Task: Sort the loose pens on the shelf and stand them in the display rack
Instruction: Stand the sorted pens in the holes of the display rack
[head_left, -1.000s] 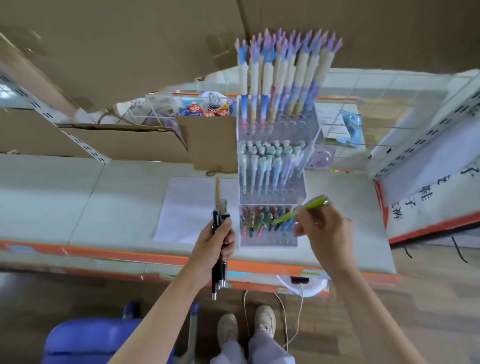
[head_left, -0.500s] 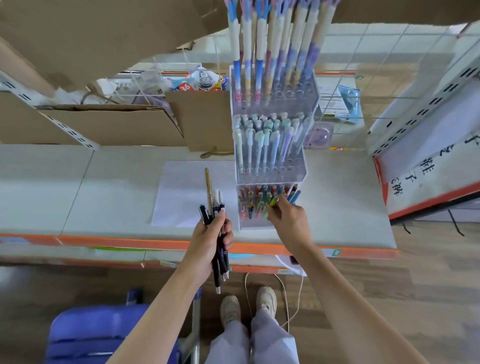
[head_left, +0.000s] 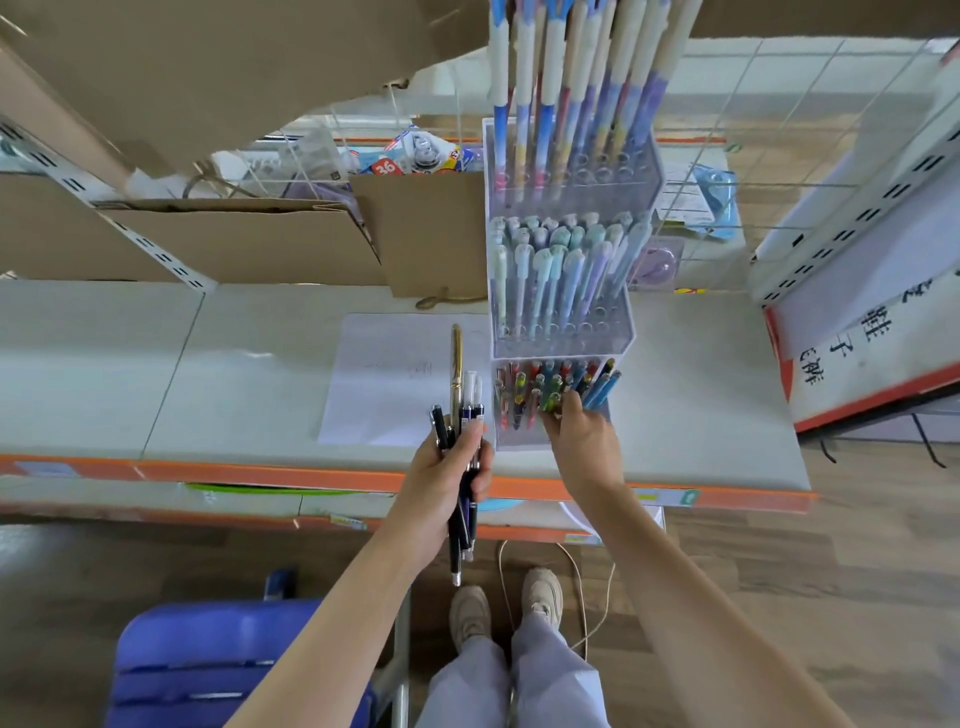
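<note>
**Pens half sorted at the rack**

I saw my left hand (head_left: 447, 480) gripping a bundle of pens (head_left: 464, 441) upright above the shelf (head_left: 208, 374) edge. My right hand (head_left: 584, 441) pinched pens in the display rack (head_left: 563, 332)'s front compartment, beyond.

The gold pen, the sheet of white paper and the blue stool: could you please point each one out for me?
gold pen (head_left: 456, 364), head view, middle of its barrel.
sheet of white paper (head_left: 384, 379), head view, bare centre.
blue stool (head_left: 208, 660), head view, seat top.
</note>
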